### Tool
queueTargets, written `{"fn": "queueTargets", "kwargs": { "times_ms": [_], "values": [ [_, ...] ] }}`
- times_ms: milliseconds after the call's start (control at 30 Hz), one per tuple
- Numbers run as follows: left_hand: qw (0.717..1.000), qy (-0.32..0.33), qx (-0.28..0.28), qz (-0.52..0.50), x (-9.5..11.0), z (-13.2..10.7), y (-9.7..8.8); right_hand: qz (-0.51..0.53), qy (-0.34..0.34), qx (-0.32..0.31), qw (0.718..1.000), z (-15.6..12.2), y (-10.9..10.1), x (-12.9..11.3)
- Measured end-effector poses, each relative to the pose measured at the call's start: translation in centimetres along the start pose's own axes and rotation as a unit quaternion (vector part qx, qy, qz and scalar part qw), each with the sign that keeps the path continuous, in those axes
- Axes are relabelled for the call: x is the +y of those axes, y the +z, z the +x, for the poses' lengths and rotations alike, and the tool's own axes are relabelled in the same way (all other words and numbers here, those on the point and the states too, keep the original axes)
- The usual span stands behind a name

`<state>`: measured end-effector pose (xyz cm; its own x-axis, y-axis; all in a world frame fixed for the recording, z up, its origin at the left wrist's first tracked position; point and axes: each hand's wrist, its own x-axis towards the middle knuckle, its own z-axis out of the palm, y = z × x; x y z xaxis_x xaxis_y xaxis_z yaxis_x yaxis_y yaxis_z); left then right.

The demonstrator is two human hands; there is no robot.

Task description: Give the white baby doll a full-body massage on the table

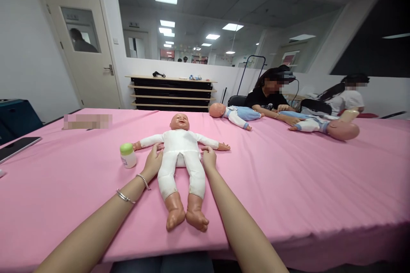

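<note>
A baby doll (181,141) with a white cloth body and bare plastic head, hands and feet lies face up in front of me, its feet toward me and arms spread wide. At its waist on the left side, my left hand (154,163) is closed against the cloth, fingertips partly hidden. On the opposite side my right hand (209,160) has curled fingers gripping the doll's waist. Close to my left hand stands a small white jar (128,160) with a green lid, beside the doll's hand.
A pink cloth (272,196) covers the table. Two dolls in blue and white, one nearer (238,114) and one farther right (341,129), lie beyond. A person (270,98) touches the farther doll; another person (346,96) sits behind. A dark tablet (19,147) lies at left.
</note>
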<state>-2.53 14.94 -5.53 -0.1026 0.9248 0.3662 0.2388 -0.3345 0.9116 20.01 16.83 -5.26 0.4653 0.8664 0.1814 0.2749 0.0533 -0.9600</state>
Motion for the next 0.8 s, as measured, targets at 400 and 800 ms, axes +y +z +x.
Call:
{"fn": "queueTargets", "kwargs": {
  "times_ms": [400, 800],
  "values": [
    [0.998, -0.040, -0.005, 0.049, -0.4, 0.6, 0.1, -0.071, -0.024, -0.040, 0.996, 0.3, 0.3, 0.2],
    [0.992, -0.075, -0.019, 0.104, 1.3, -0.5, -0.5, -0.081, -0.038, -0.054, 0.995, 0.0, 0.2, -0.2]
  ]
}}
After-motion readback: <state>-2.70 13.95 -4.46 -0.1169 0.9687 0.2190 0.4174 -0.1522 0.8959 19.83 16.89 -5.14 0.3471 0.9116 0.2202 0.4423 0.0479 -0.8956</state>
